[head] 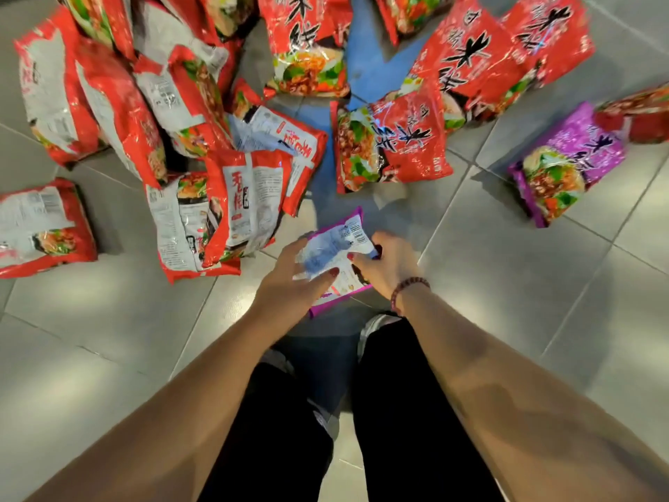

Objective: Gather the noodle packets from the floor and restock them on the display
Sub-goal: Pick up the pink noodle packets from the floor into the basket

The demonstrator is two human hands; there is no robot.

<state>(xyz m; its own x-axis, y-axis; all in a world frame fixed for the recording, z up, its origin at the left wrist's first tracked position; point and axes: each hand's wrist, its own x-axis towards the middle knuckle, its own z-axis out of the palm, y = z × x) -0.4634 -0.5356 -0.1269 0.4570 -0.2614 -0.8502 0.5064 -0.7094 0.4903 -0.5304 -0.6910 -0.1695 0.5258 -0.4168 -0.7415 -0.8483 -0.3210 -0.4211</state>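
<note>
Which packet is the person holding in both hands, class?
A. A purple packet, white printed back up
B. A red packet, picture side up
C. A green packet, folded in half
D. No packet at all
A: the left hand and the right hand both grip the purple packet by its edges above the floor tiles, and its white back with the barcode faces up.

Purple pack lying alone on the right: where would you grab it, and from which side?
Pinch the purple pack at its near short end, coming from the person's side. It lies flat, face up, that end free on the tiles, while a red pack crowds its far end.
</note>
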